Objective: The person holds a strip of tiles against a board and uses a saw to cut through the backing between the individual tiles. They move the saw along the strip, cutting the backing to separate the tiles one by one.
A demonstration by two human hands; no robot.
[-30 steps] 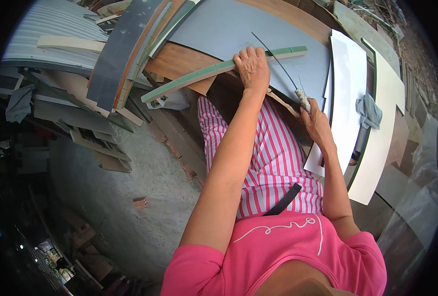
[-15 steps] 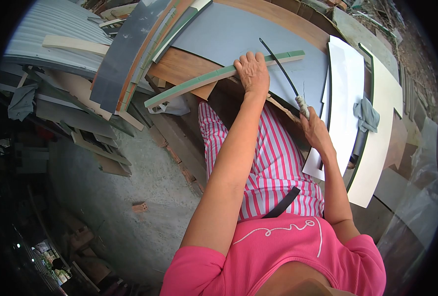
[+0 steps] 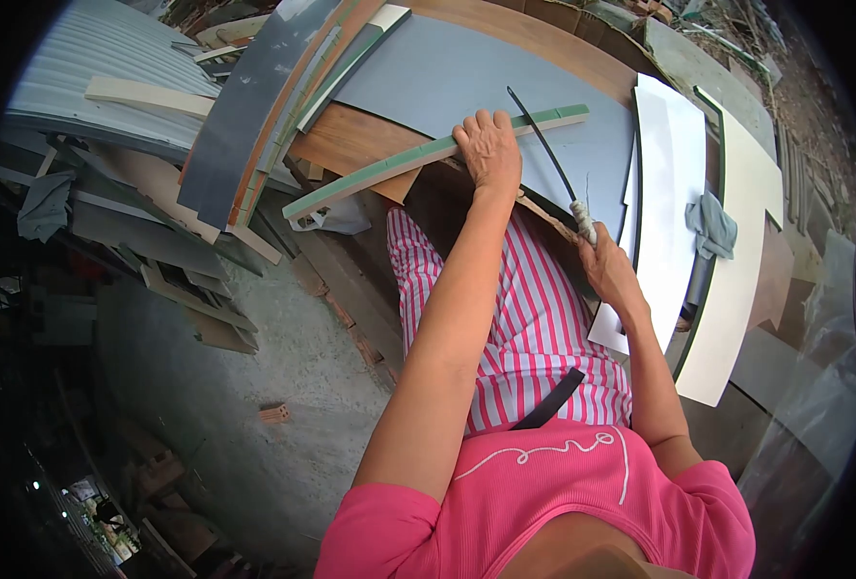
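My left hand (image 3: 489, 152) is closed over a long narrow strip (image 3: 399, 166), green on its top face and pale along its side. This strip lies across the grey sheet (image 3: 447, 68) and reaches down to the left. In my right hand (image 3: 609, 268) is the wrapped handle of a thin dark saw-like blade (image 3: 543, 143). The blade points up and to the left, crossing the strip to the right of my left hand.
White panels (image 3: 669, 164) and a cream panel (image 3: 736, 261) lie at the right, with a grey cloth (image 3: 711, 227) on them. Long dark boards (image 3: 244, 116) lean at the upper left. A brick piece (image 3: 274, 414) rests on the concrete floor (image 3: 302, 367).
My right hand and the blade have moved slightly down and to the left. The strip and my left hand sit slightly further left in view.
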